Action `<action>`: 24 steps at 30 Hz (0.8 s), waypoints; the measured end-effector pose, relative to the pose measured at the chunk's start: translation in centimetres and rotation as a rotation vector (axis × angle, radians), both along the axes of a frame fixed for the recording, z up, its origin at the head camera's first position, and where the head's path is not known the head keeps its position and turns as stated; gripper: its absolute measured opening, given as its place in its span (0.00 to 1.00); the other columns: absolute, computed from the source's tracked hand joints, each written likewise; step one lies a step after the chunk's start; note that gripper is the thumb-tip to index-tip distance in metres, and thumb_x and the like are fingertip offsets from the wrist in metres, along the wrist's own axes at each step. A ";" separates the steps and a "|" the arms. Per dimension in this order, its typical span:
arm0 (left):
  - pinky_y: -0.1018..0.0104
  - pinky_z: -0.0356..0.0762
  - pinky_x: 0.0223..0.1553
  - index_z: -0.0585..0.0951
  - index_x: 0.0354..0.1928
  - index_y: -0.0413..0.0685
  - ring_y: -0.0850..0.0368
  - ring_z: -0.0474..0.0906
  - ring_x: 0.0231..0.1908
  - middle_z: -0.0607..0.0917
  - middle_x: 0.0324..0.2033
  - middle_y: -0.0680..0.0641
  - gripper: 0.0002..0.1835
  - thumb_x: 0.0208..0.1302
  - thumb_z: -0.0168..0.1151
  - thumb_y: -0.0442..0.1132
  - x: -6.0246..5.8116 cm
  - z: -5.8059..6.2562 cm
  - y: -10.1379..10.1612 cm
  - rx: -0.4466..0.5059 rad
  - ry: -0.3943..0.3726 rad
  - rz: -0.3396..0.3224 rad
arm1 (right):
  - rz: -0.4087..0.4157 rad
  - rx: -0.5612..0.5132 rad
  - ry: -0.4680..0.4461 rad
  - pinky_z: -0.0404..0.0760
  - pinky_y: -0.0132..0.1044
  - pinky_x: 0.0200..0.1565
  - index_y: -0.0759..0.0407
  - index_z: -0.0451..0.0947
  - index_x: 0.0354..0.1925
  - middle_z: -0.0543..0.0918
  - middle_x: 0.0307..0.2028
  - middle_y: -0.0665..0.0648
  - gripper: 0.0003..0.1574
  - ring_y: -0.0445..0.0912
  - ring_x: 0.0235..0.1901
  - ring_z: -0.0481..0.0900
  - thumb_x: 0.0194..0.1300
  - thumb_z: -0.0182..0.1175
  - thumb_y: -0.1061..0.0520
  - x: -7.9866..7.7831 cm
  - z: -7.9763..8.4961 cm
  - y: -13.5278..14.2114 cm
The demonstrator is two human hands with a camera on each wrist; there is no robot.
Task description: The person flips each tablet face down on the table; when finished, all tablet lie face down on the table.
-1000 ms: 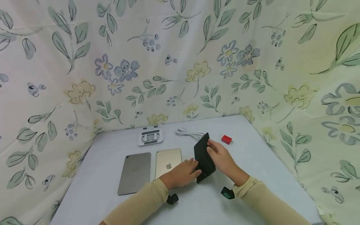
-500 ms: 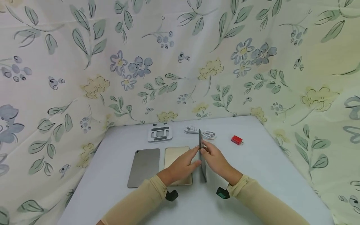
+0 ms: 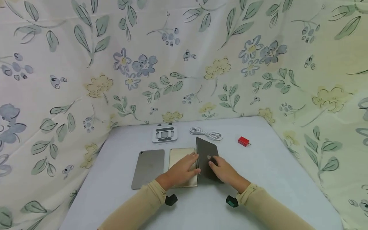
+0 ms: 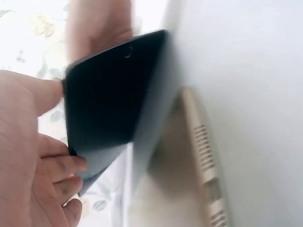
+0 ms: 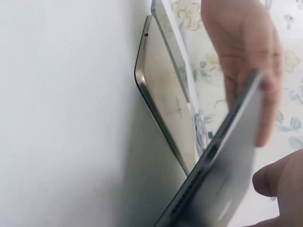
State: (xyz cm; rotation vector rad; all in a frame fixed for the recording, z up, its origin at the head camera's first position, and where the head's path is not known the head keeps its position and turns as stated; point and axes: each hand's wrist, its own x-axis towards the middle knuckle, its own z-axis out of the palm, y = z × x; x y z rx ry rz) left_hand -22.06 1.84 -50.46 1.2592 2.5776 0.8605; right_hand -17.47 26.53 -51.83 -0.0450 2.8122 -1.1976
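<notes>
A dark grey tablet (image 3: 207, 158) stands tilted on edge, its back with the apple logo turned toward the right. In the left wrist view its black screen (image 4: 111, 90) faces my left hand (image 3: 181, 169). The thumb and fingertips of that hand touch the tablet's left edge. My right hand (image 3: 225, 171) touches the back; its fingertips are partly hidden, and its thumb (image 5: 267, 182) is apart from the tablet in the right wrist view. Beneath my left hand lies a gold tablet (image 3: 181, 153), back up. A grey tablet (image 3: 148, 169) lies left of it.
Behind the tablets are a white folding stand (image 3: 164, 134) and a coiled white cable (image 3: 205, 133). A red plug charger (image 3: 243, 141) lies to the right on the white table (image 3: 273, 179). A floral cloth (image 3: 184, 64) hangs beyond the table.
The dark tablet has turned from showing its black screen, through upright, to showing its grey back. My right hand has moved from its edge onto the back. The head view has shifted slightly.
</notes>
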 end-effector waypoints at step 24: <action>0.53 0.53 0.80 0.70 0.78 0.38 0.45 0.58 0.80 0.72 0.76 0.40 0.39 0.85 0.41 0.63 0.8 -1.4 4.7 -0.480 0.225 -0.045 | -0.085 0.126 -0.012 0.61 0.68 0.73 0.78 0.62 0.76 0.62 0.76 0.79 0.41 0.72 0.76 0.61 0.83 0.53 0.47 1.7 -0.3 2.7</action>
